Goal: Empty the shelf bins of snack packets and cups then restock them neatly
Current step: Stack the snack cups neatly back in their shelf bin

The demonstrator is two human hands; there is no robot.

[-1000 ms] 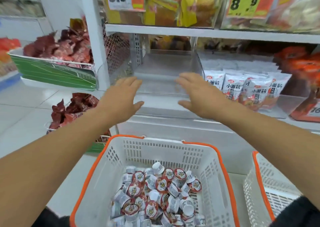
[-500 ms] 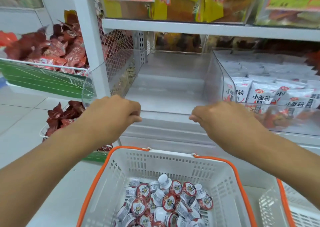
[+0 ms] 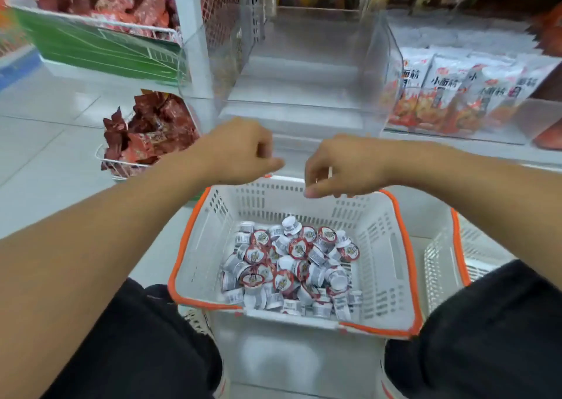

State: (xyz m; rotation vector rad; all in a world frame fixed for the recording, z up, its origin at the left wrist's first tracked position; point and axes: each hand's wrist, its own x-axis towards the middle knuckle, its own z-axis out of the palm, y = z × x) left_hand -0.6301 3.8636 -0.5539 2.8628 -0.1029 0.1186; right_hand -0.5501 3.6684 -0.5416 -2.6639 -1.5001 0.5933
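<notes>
Cups [image 3: 290,265] with red-and-white foil lids lie heaped in the white basket [image 3: 392,265] with the orange rim, which stands on the floor between the person's knees. They are small white plastic cups, jumbled at every angle, some lid up, some on their sides showing barcode labels; the print on the lids is too small to read. Above the basket, the clear shelf bin [image 3: 304,73] in the middle of the shelf holds nothing; its transparent walls are hard to trace against the white shelf. Just to its right, a second clear bin [image 3: 392,49] holds white snack packets [image 3: 450,94] with black Chinese lettering and orange-red pictures, standing in rows with their faces forward.

The left hand [image 3: 240,152] hangs over the far rim of the basket with its fingers curled loosely in and nothing between them. The right hand [image 3: 346,167] is beside it, a little apart, fingers bent downward with the tips close together and nothing visibly held; motion blur softens both.

To the left, a wire rack [image 3: 106,164] holds dark red packets [image 3: 149,128], and a higher one fronted by a green panel [image 3: 100,46] holds more of the same. A second white basket [image 3: 456,246] with an orange rim shows at the right, its contents hidden by the right knee. Orange packets at the far right edge are cut off.
</notes>
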